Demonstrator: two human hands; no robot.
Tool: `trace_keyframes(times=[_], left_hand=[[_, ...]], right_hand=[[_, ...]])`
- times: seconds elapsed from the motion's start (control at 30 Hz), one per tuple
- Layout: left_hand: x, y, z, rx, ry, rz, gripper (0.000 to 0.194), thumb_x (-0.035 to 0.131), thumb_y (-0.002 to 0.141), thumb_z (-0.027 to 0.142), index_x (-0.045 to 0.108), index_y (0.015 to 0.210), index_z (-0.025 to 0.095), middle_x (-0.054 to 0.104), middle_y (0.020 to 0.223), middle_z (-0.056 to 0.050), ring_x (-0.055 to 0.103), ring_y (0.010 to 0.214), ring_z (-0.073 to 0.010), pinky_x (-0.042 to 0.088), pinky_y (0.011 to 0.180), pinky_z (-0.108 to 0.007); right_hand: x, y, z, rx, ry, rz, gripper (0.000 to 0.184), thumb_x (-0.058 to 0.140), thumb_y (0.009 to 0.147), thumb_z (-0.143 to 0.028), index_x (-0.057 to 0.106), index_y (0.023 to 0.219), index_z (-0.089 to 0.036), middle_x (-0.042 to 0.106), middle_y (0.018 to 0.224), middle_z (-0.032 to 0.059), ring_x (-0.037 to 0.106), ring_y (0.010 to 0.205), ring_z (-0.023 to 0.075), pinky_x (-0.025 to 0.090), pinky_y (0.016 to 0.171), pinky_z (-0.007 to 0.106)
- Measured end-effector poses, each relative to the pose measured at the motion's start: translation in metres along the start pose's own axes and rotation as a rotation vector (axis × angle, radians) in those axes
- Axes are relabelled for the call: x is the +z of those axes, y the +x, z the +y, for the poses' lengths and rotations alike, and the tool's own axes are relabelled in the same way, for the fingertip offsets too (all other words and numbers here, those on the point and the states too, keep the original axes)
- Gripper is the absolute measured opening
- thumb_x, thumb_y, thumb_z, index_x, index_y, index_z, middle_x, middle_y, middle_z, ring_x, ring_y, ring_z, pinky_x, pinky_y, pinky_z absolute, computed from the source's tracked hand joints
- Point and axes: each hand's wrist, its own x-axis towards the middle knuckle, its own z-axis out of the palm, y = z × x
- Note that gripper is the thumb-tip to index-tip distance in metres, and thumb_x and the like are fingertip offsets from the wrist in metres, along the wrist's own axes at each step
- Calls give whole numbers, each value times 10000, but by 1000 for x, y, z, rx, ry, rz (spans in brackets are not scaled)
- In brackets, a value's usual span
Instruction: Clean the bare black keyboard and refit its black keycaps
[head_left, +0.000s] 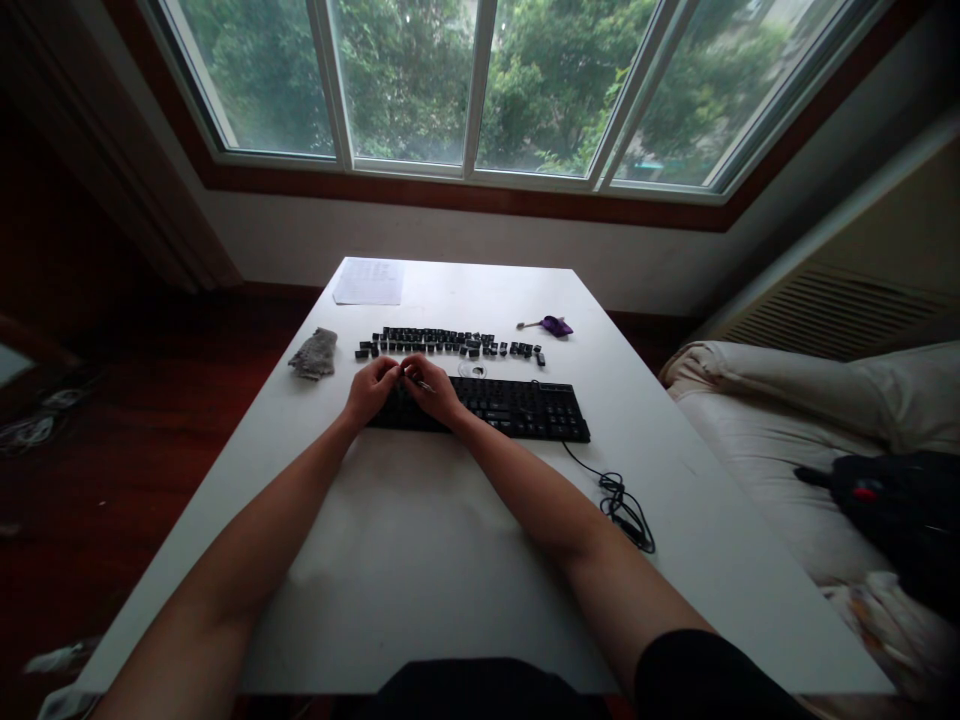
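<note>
My left hand (pixel 370 390) and my right hand (pixel 433 392) meet over the left part of a black keyboard (pixel 525 410). Both have their fingers closed in a pinch. Between the fingertips is a small dark piece (pixel 403 369) that looks like a keycap, mostly hidden by the fingers. A thin, light stick (pixel 425 386) shows at my right hand's fingers; its kind is too small to make out. Just beyond the keyboard, loose black keycaps (pixel 439 338) stand in uneven rows. A small clear round dish (pixel 472 370) with something dark in it lies between keycaps and keyboard.
A crumpled grey cloth (pixel 315 354) lies on the white table (pixel 420 560) at left. Farther back are a paper sheet (pixel 369 282) and a brush (pixel 529 325) beside a purple item (pixel 556 326). The keyboard's coiled cable (pixel 626 510) rests at right, near a sofa (pixel 757 430).
</note>
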Motion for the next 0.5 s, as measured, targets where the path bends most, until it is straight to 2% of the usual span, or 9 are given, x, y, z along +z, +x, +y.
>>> trace_keyframes(times=[0.13,0.5], left_hand=[[-1,0,1,-5,-67,-2,297,447,916,402,643,858,185,603,685,5,561,669,-157,434,664,-269],[0,1,0,-16,-55,4,255,491,882,388,651,856,191,612,704,1,559,680,-164,434,663,-273]], right_hand=[[-2,-1,-5,12,-6,-7,216,571,837,-259,581,1050,-222,641,881,1,599,766,132,460,721,241],[-4,-1,-6,-16,18,15,240,575,826,-270,573,1060,-217,627,861,-2,585,733,129,457,693,240]])
